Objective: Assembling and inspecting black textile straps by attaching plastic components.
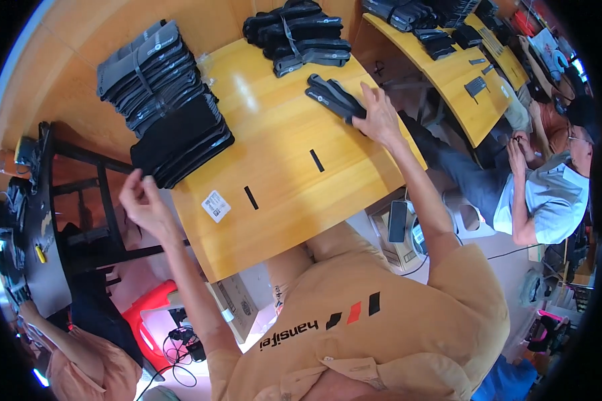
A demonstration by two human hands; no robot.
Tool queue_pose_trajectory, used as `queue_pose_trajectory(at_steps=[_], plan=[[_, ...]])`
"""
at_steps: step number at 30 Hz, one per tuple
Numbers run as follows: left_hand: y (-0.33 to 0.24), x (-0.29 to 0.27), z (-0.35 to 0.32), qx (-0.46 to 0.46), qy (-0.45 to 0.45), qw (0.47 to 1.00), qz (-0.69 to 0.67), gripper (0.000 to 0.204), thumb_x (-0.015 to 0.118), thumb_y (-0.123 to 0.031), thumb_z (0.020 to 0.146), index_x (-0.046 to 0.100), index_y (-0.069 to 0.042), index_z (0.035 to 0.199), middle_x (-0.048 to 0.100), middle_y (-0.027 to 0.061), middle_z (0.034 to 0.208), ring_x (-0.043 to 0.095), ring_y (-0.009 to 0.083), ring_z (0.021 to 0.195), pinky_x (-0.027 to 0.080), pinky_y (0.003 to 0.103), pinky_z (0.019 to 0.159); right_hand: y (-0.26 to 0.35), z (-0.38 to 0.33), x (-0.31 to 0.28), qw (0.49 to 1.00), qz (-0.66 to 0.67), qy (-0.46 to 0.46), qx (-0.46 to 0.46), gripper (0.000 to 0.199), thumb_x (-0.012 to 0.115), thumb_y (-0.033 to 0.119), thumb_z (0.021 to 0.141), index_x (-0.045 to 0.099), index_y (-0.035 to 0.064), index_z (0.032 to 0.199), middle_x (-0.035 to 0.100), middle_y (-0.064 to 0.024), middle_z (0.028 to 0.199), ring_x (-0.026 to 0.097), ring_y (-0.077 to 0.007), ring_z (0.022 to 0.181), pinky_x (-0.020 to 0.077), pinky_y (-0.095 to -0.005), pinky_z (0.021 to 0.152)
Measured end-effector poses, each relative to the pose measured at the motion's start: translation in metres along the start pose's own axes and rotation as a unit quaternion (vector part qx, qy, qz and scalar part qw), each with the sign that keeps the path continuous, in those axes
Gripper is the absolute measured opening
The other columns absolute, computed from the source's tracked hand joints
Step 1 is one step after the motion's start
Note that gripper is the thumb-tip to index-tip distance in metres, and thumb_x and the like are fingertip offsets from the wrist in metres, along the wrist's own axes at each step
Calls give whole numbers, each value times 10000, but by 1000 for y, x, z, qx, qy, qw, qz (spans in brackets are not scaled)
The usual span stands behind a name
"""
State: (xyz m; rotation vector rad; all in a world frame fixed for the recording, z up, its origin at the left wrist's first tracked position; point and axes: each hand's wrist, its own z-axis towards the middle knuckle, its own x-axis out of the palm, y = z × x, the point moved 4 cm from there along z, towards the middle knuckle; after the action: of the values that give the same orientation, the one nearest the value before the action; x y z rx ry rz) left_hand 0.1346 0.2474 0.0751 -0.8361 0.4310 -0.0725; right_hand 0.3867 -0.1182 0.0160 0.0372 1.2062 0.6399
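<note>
My right hand (381,119) is at the far right of the yellow table (274,227). Its fingers are stretched and its thumb is at the end of a small pile of folded black fabric pieces (334,98). Part of that pile is hidden behind the hand. On the left, my left hand (147,206) hovers by the table edge with thumb and fingers apart, holding nothing. Just beyond it lies a pile of flat black fabric pieces (180,134). Behind that rises a tall stack of folded dark fabric pieces (140,67), bound with a strap.
Another strapped dark bundle (301,40) sits at the table's back. Two black strips (251,198) and a white label (215,206) are on the tabletop. A seated co-worker (548,194) is to the right, near a second table (461,80); a black frame (100,194) stands left.
</note>
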Motion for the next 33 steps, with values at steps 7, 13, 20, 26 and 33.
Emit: queue_pose_trajectory(at_steps=[7, 13, 20, 26, 33], plan=[[-68, 128, -117, -200, 299, 890, -279, 213, 590, -108, 832, 572, -8, 1019, 572, 56, 866, 560, 109, 702, 458, 217, 623, -44, -18, 25, 997, 34, 67, -5, 528, 601, 174, 752, 433, 97, 1247, 552, -132, 965, 572, -272, 876, 481, -395, 728], [-112, 190, -177, -336, 438, 762, -338, 396, 576, -254, 854, 491, 4, 1142, 566, 81, 974, 560, 172, 932, 463, 293, 781, -11, -46, -25, 720, 637, 214, 172, 386, 529, 241, 872, 471, 54, 1205, 590, -39, 898, 586, -97, 711, 501, -238, 564], [-152, 229, -189, -417, 433, 612, -513, 235, 647, -204, 800, 527, -76, 956, 565, 18, 915, 518, 98, 874, 411, 296, 765, 4, -91, -23, 759, 623, 149, 115, 296, 500, 171, 884, 523, -10, 1118, 545, -42, 965, 512, -94, 884, 378, -214, 819], [-160, 219, -187, -305, 412, 719, -470, 185, 691, -96, 744, 564, -54, 872, 606, 11, 760, 565, 93, 669, 458, 237, 650, -4, -101, -18, 750, 633, 147, 127, 151, 522, 74, 793, 562, 29, 932, 455, 35, 753, 433, -70, 716, 351, -196, 652], [-165, 201, -193, -214, 383, 803, -403, 279, 705, 1, 684, 565, -8, 926, 612, 25, 797, 569, 87, 682, 474, 228, 619, -25, -101, -40, 850, 498, 159, 68, 177, 476, 25, 760, 545, 8, 923, 509, 5, 767, 466, -73, 736, 384, -212, 662]])
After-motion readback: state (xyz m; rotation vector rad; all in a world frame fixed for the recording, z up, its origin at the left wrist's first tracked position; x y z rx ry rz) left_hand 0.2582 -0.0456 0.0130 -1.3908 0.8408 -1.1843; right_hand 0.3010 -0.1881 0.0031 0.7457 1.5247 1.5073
